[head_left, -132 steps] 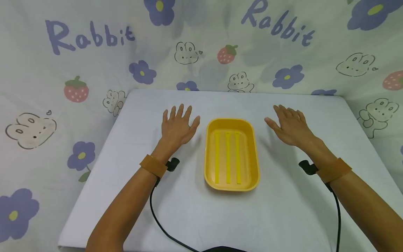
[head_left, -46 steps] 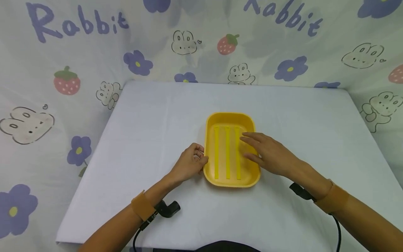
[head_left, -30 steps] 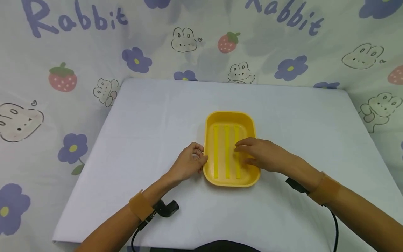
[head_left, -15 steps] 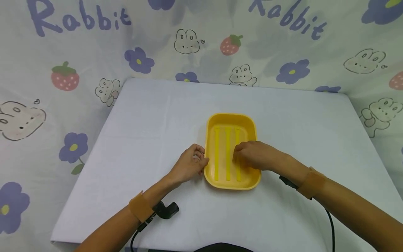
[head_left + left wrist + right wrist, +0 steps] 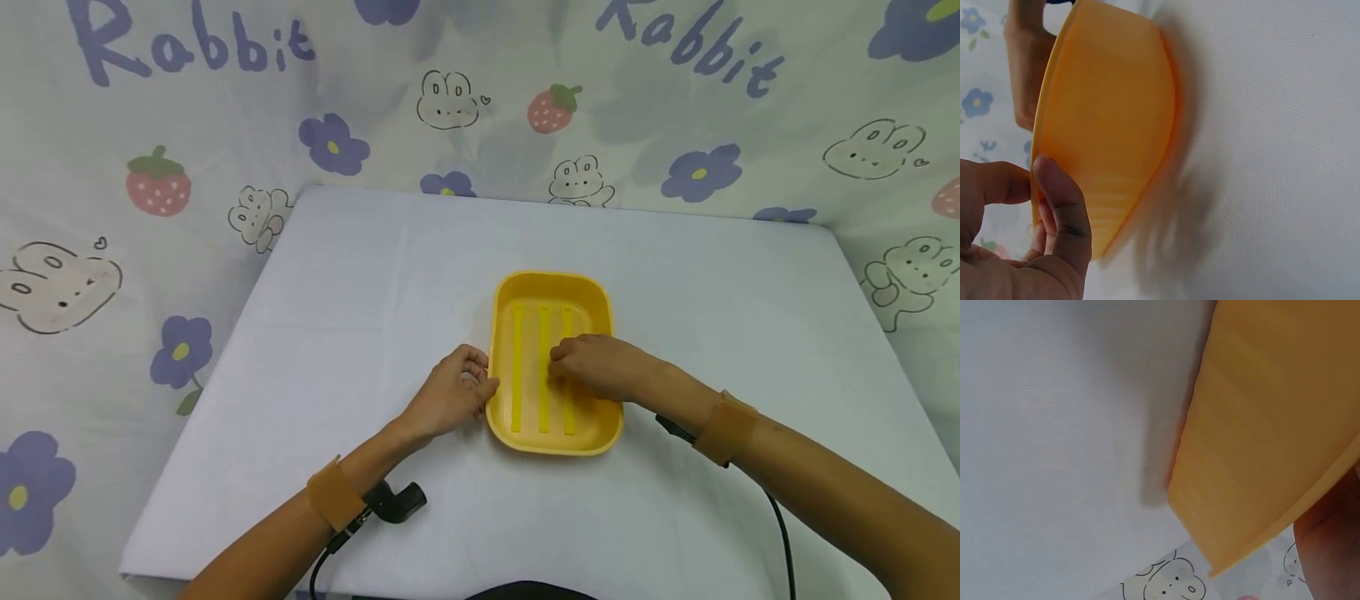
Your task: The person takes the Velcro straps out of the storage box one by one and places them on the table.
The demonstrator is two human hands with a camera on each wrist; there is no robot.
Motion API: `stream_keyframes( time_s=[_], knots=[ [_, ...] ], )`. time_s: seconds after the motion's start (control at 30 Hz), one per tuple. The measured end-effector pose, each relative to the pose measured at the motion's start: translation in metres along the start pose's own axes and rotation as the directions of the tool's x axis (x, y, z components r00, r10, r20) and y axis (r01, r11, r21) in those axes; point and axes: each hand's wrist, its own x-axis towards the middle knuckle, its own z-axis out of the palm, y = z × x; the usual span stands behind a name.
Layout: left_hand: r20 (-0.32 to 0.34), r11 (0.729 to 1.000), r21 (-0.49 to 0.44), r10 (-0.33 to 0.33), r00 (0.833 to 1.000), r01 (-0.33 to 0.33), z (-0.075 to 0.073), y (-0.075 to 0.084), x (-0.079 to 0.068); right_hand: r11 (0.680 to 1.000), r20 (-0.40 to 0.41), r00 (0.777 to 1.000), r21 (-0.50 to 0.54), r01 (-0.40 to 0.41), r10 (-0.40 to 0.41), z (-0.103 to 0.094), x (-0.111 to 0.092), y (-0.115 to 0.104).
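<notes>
A yellow plastic tray (image 5: 555, 451) stands on the white table, with three flat yellow strips lying lengthwise on its floor: left (image 5: 517, 367), middle (image 5: 543, 412) and right (image 5: 568, 417). At the tray's left side my left hand (image 5: 448, 390) pinches the rim; the left wrist view has the thumb and a finger (image 5: 1071, 215) on either side of the wall (image 5: 1110, 106). My right hand (image 5: 600, 367) reaches over the right rim, fingers curled down inside. It covers part of the right strip, its fingertips close to the middle one. Whether it pinches a strip I cannot tell.
Each wrist wears a brown band, the left (image 5: 335, 493) and the right (image 5: 726, 427), with a small black camera and cable. Behind the white tabletop (image 5: 375, 275) hangs a printed cloth (image 5: 495, 50) with rabbits, flowers and strawberries.
Both hands have come in from beside the tray. The left took hold of the rim; the right moved in over the right side, lowered and curled its fingers, lately shifting slightly left.
</notes>
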Motion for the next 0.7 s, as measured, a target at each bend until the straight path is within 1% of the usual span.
stream_keyframes(
  time_s=[0.1,0.27,0.43,0.7],
  knots=[
    [0.002,1.000,0.007,0.001,1.000,-0.001,0.0001,-0.0001,0.0002,1.000,0.006,1.000,-0.004,0.017,-0.017,0.0005,0.0009,0.0007],
    [0.001,1.000,0.005,0.001,1.000,-0.001,0.0000,-0.0008,0.0010,0.999,0.016,0.999,0.018,0.035,-0.035,-0.0011,0.0020,0.0015],
    [0.006,1.000,-0.010,0.001,1.000,-0.001,0.0003,-0.0009,0.0006,0.999,0.035,0.999,0.019,0.030,-0.031,-0.0011,0.0023,0.0013],
    [0.006,1.000,-0.009,-0.006,1.000,0.006,0.0009,-0.0002,-0.0006,1.000,0.062,0.998,0.021,0.015,-0.016,-0.0006,0.0021,0.0003]
  ],
)
